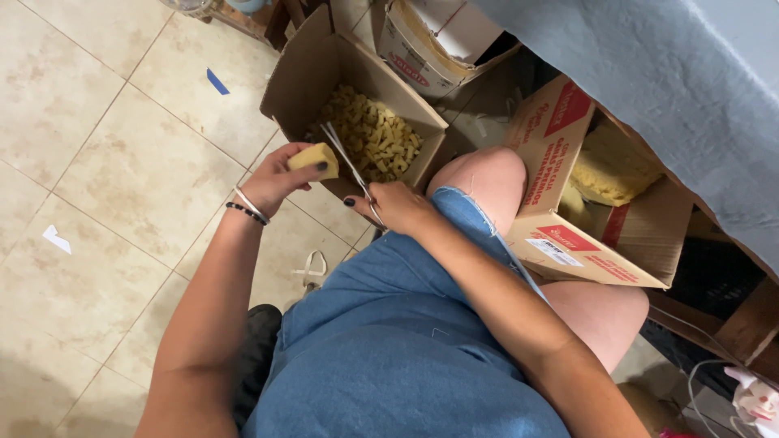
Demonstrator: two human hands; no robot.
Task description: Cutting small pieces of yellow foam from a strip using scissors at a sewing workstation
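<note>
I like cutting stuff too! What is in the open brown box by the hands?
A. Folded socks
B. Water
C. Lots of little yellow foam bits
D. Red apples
C: the open cardboard box is full of small yellow foam pieces, just beyond the left hand holding a yellow foam block and the right hand holding scissors.

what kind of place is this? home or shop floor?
Likely a home or small informal workshop, not a factory. A tiled floor, open cardboard boxes, one box full of small cut yellow foam pieces, and a seated person cutting a foam block with scissors over it.
</note>
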